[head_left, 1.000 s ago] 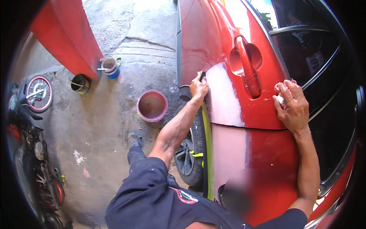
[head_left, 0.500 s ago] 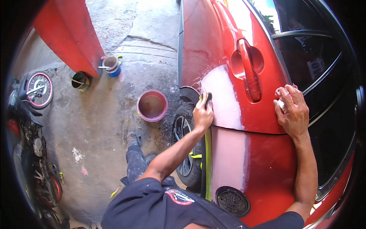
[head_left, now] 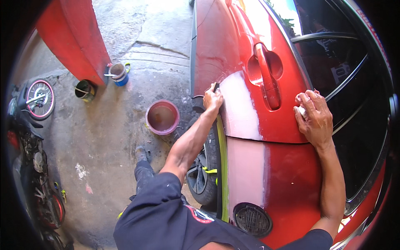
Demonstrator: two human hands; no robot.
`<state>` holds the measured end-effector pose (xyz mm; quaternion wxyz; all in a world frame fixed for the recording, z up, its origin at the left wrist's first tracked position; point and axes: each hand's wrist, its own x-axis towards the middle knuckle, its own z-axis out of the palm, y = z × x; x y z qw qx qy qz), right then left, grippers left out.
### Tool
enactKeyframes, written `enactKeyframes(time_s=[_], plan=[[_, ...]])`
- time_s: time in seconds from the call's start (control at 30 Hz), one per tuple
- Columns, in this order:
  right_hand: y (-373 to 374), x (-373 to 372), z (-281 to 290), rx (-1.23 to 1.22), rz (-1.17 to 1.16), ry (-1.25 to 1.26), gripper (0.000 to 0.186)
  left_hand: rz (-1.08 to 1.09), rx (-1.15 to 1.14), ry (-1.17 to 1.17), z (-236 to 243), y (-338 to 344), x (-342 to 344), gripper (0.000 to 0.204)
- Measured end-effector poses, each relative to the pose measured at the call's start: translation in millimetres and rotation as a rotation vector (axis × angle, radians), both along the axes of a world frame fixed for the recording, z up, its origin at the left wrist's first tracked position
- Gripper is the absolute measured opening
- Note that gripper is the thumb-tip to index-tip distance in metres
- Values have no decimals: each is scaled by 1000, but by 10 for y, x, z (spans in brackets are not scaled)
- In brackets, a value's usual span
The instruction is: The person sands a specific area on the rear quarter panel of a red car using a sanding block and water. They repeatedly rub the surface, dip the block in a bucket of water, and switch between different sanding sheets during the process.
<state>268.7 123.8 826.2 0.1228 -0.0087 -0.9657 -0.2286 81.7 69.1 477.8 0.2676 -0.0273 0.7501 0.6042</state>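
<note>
Left hand [head_left: 213, 98] higher up pale sanded patch [head_left: 239, 108], right hand [head_left: 314, 116] unmoved on door [head_left: 233, 46]

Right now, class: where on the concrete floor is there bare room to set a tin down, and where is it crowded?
Bare concrete lies between the pink bucket and the motorcycle, down to the shoe. Crowded: by the tins and the blue cup under the red panel, and near the car wheel.

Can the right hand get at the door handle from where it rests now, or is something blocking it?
Probably yes. The right hand lies flat on the red car door just beside the door handle, with bare panel between them. It seems to hold a small pale scrap, hard to identify.
</note>
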Motion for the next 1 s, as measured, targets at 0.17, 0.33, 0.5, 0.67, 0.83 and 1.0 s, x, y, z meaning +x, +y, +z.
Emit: enactKeyframes(time_s=[0.17,0.33,0.5,0.67,0.83,1.0], plan=[[48,99,-39,-10,-42,-16,36,-102,346,460,228,-608,1162,51],[11,23,40,-2,-25,-7,36,-52,428,439,49,-231,328,43],[64,100,-20,-14,-56,-19,36,-61,448,767,97,-534,1054,63],[74,98,43,24,-35,3,35,-218,615,811,147,-570,831,60],[37,56,70,21,-31,-3,35,-141,504,584,36,-162,359,53],[88,121,-21,3,-55,15,34,-340,535,774,-89,-756,1078,50]])
